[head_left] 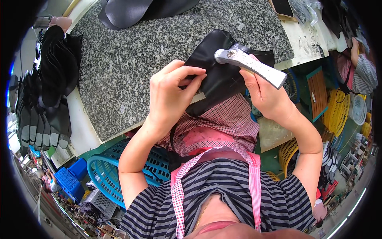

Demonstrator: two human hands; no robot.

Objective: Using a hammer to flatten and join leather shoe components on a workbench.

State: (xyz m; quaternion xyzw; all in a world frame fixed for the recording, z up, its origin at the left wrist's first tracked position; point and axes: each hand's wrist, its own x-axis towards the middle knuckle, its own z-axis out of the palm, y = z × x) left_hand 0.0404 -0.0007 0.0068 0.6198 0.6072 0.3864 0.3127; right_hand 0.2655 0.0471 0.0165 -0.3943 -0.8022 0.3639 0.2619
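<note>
The left hand (169, 93) has its thumb and forefinger pressed together at the tips over a piece of black leather (227, 84); I cannot tell whether they pinch any of it. The right hand (268, 97) grips a worn, pale metal hammer (254, 68), its round end over the leather. The leather is at the near edge of the speckled worktop (127, 71), partly above the checked apron (238, 115).

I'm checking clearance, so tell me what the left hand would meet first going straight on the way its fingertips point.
Most likely the black sheet piece right at the fingertips of the left hand, perhaps in contact; depth is unclear. Farther right, the right hand holds the hammer.
</note>
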